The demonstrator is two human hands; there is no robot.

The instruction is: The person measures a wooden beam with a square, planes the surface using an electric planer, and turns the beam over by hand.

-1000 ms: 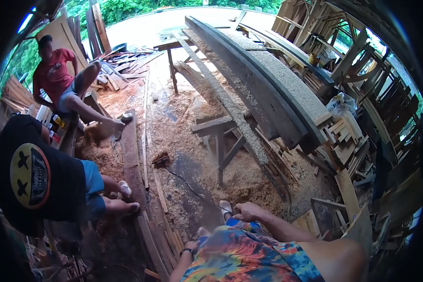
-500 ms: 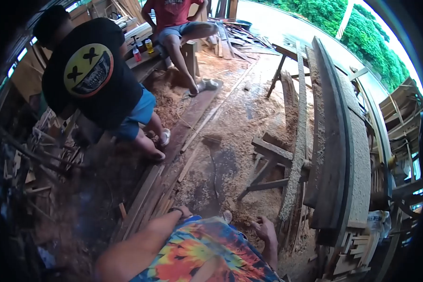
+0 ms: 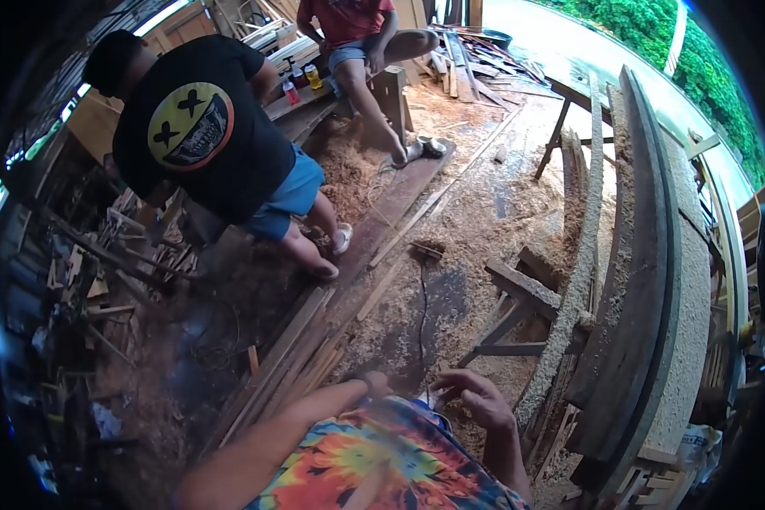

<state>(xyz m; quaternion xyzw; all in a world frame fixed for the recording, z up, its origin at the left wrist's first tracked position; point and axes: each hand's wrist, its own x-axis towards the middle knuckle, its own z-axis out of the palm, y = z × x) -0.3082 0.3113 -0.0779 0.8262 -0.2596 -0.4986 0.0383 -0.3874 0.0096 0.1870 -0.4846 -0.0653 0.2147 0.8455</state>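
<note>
My right hand [image 3: 482, 399] is in front of my shirt, fingers loosely bent and apart, with no object visible in its grasp. Just left of its fingertips is a small pale thing [image 3: 434, 396] whose kind I cannot make out. A dark cable [image 3: 424, 319] runs along the floor towards that spot, passing close to the fingertips. My left hand [image 3: 379, 386] is close to the front of my tie-dye shirt [image 3: 374, 455]; its fingers are blurred and partly hidden, so any grip does not show.
Long planks [image 3: 637, 255] covered in sawdust lie across trestles [image 3: 523, 285] at right. Boards [image 3: 289, 357] lie on the floor at left. A person in a black shirt [image 3: 200, 127] stands ahead; another in a red shirt [image 3: 344, 21] sits beyond, near bottles [image 3: 302, 81].
My right hand has risen and its fingers now reach left, towards my left hand. The view has shifted, so the surroundings appear further right. The person in black has raised their head slightly.
</note>
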